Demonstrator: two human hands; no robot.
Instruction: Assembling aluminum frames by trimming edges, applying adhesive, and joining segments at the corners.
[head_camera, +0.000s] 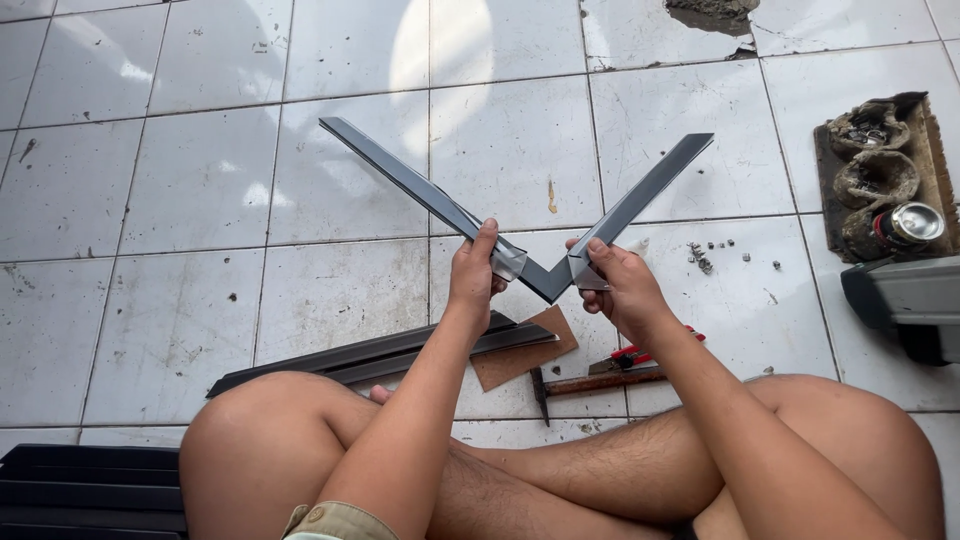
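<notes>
While held above scuffed white tile floor (200, 180), V-shaped dark metal strip (548, 280): left hand (475, 275), right hand (615, 285) fingers clamped beside bend.

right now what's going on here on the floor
A person sits cross-legged on a tiled floor, holding up two dark metal strips joined at a corner into a V. The left hand grips one arm near the joint and the right hand grips the other. Under the hands lie more dark strips, a piece of cardboard, a hammer and red-handled pliers. A box of odds and ends sits to the right.
</notes>
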